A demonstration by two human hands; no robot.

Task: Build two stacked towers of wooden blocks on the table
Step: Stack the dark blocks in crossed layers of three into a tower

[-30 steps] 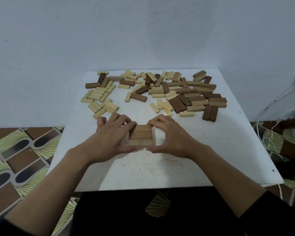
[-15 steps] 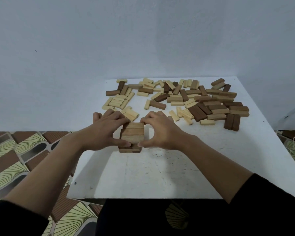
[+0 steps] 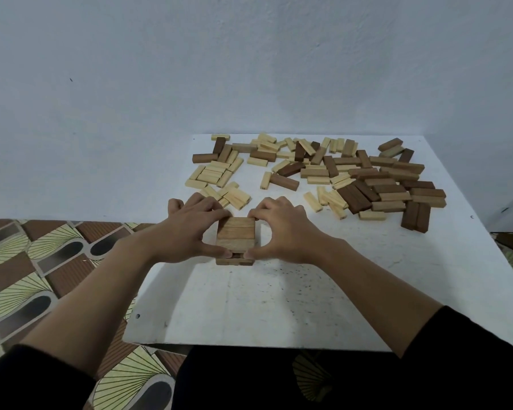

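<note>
A short stack of wooden blocks (image 3: 235, 234) stands on the white table (image 3: 279, 306), its top layer three tan blocks side by side, with darker blocks showing underneath. My left hand (image 3: 190, 229) cups the stack's left side, thumb at the front and fingers at the back. My right hand (image 3: 282, 229) cups the right side the same way. Both hands grip the top layer. The stack's sides are hidden by my fingers.
Several loose light and dark wooden blocks (image 3: 323, 176) lie scattered across the far half of the table. A pale wall rises right behind it. Patterned floor tiles (image 3: 42, 261) show to the left, past the table's left edge.
The camera view has swung left, so the table sits further right in frame. My hands stay clasped round the stack, which rose from the table surface onto a lower layer since the earliest frame.
</note>
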